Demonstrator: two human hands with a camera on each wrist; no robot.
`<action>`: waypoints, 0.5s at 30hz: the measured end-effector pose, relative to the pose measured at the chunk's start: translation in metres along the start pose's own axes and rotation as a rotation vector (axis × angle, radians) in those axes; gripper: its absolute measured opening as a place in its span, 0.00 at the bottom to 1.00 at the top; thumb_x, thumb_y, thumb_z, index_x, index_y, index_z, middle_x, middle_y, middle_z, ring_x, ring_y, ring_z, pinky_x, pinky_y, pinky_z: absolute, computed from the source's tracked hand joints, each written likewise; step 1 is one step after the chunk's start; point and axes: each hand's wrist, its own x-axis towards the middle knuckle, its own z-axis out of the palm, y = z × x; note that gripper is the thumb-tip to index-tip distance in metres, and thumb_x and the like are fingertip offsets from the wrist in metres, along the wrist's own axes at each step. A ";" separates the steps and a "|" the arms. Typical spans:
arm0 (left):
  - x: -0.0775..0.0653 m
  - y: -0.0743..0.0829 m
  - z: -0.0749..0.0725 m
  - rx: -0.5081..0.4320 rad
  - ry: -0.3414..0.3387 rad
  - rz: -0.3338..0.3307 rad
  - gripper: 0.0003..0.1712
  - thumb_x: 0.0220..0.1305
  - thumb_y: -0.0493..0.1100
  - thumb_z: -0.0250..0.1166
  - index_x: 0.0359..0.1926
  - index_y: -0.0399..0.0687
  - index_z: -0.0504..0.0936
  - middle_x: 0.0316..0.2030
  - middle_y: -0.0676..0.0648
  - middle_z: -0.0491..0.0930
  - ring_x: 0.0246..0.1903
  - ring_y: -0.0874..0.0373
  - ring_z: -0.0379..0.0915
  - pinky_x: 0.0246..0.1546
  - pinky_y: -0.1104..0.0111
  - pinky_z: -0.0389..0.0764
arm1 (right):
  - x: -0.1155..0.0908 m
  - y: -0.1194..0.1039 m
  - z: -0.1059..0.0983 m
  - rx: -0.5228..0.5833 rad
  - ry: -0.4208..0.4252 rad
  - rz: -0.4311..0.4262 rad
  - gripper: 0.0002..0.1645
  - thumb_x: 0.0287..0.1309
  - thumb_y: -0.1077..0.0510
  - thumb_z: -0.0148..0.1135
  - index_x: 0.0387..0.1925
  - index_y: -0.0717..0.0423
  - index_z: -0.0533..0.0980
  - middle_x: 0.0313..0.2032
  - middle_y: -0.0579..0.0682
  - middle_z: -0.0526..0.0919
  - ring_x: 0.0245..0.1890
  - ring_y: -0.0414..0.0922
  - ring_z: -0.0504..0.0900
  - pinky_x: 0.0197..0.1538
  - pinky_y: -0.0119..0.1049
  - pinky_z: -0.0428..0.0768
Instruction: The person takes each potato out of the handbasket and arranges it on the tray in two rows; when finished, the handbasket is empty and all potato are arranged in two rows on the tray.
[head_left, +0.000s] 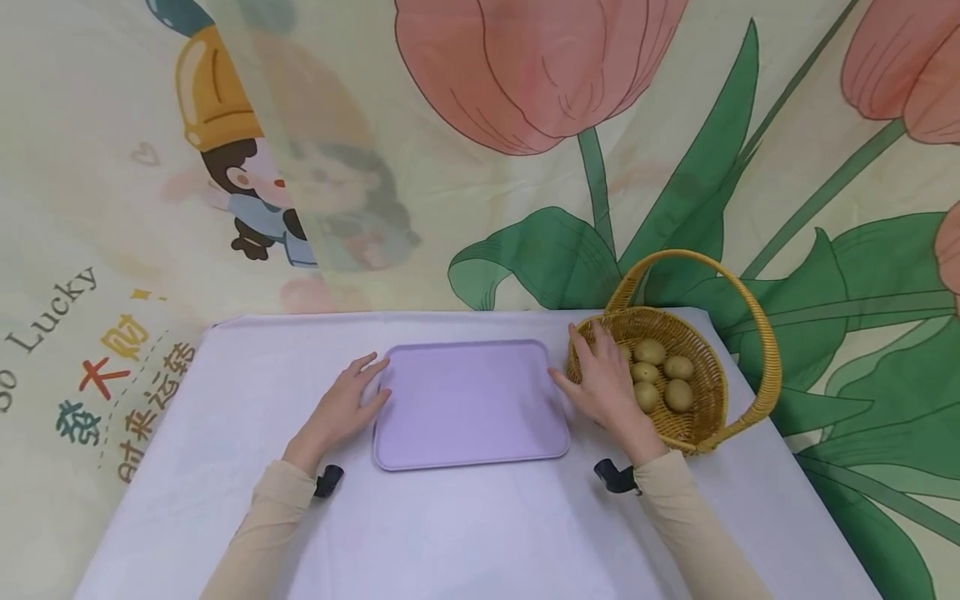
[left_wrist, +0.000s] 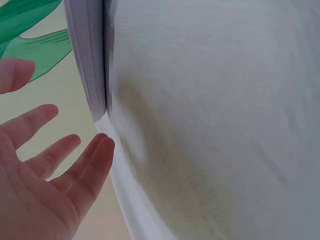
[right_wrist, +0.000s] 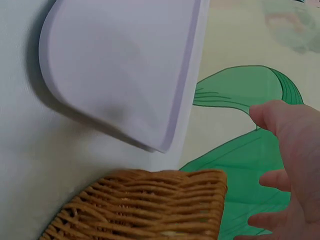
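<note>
A shallow purple tray (head_left: pixel 471 408) lies flat on the table between my two hands. My left hand (head_left: pixel 339 410) hovers by the tray's left edge, fingers spread and holding nothing; in the left wrist view its fingertips (left_wrist: pixel 102 150) are near the tray's rim (left_wrist: pixel 90 55). Over the left rim of a wicker basket (head_left: pixel 708 392) is my right hand (head_left: pixel 603 383), with loosely extended fingers and nothing gripped. Inside the basket sit several round, brownish-yellow things like potatoes (head_left: pixel 648 352), some partly hidden by that hand. The right wrist view shows the basket's woven side (right_wrist: pixel 145 200) below the tray's corner.
The basket's tall arched handle (head_left: pixel 767 350) rises at the right and leans out past its rim. A white cloth (head_left: pixel 450 533) covers the table. Behind the table's back edge hangs a printed curtain (head_left: pixel 510 217) with tulips and cartoon figures.
</note>
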 end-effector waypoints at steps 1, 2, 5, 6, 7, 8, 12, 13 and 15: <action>0.001 -0.001 0.000 -0.019 -0.007 -0.004 0.30 0.69 0.44 0.60 0.68 0.37 0.68 0.68 0.32 0.61 0.62 0.33 0.64 0.59 0.42 0.68 | 0.000 0.001 -0.001 0.000 -0.003 0.007 0.47 0.62 0.41 0.62 0.74 0.59 0.57 0.71 0.72 0.49 0.70 0.70 0.51 0.65 0.70 0.56; 0.002 -0.001 0.000 -0.039 -0.018 -0.012 0.30 0.69 0.43 0.60 0.69 0.37 0.68 0.68 0.32 0.61 0.61 0.34 0.66 0.58 0.43 0.70 | 0.000 0.002 -0.002 0.003 -0.007 0.015 0.47 0.62 0.41 0.61 0.74 0.58 0.57 0.72 0.72 0.49 0.70 0.70 0.50 0.65 0.70 0.56; 0.004 -0.002 -0.001 -0.109 -0.040 -0.031 0.30 0.68 0.41 0.61 0.68 0.35 0.68 0.67 0.31 0.62 0.54 0.37 0.73 0.50 0.50 0.79 | -0.001 0.006 -0.004 0.003 -0.007 0.021 0.46 0.63 0.42 0.61 0.74 0.59 0.57 0.72 0.72 0.49 0.71 0.69 0.51 0.66 0.68 0.56; 0.004 -0.002 -0.001 -0.135 -0.044 -0.031 0.30 0.68 0.40 0.62 0.68 0.33 0.68 0.66 0.30 0.63 0.52 0.38 0.74 0.48 0.52 0.81 | -0.001 0.007 -0.004 0.006 -0.005 0.021 0.46 0.63 0.42 0.60 0.74 0.59 0.57 0.72 0.72 0.49 0.70 0.69 0.51 0.67 0.68 0.56; 0.005 -0.002 -0.001 -0.152 -0.044 -0.031 0.30 0.67 0.39 0.62 0.67 0.32 0.68 0.64 0.29 0.64 0.50 0.38 0.75 0.47 0.53 0.81 | -0.001 0.007 -0.004 0.005 -0.002 0.019 0.46 0.63 0.42 0.60 0.74 0.60 0.58 0.72 0.72 0.49 0.70 0.69 0.52 0.66 0.67 0.56; 0.005 -0.002 -0.002 -0.174 -0.042 -0.029 0.30 0.66 0.37 0.63 0.66 0.31 0.69 0.63 0.28 0.65 0.49 0.37 0.76 0.46 0.53 0.82 | -0.001 0.008 -0.005 0.011 0.002 0.017 0.45 0.63 0.43 0.60 0.73 0.60 0.58 0.71 0.73 0.49 0.70 0.70 0.52 0.66 0.68 0.57; 0.006 -0.002 -0.003 -0.234 -0.034 -0.032 0.29 0.64 0.34 0.64 0.64 0.29 0.70 0.59 0.28 0.69 0.45 0.37 0.78 0.44 0.55 0.83 | -0.001 0.012 -0.006 0.039 0.016 0.026 0.43 0.64 0.45 0.60 0.73 0.61 0.59 0.72 0.72 0.49 0.69 0.69 0.54 0.63 0.68 0.61; 0.007 -0.001 -0.003 -0.242 -0.034 -0.043 0.29 0.64 0.34 0.65 0.64 0.30 0.70 0.59 0.29 0.70 0.45 0.37 0.79 0.44 0.55 0.83 | -0.001 0.013 -0.006 0.047 0.018 0.031 0.43 0.64 0.46 0.60 0.73 0.61 0.59 0.72 0.72 0.49 0.69 0.69 0.54 0.62 0.69 0.62; 0.007 -0.001 -0.004 -0.250 -0.035 -0.066 0.29 0.64 0.34 0.65 0.65 0.30 0.70 0.58 0.30 0.71 0.45 0.37 0.79 0.45 0.54 0.83 | -0.001 0.014 -0.007 0.063 0.016 0.043 0.42 0.64 0.46 0.59 0.73 0.61 0.59 0.72 0.71 0.49 0.69 0.69 0.54 0.61 0.69 0.63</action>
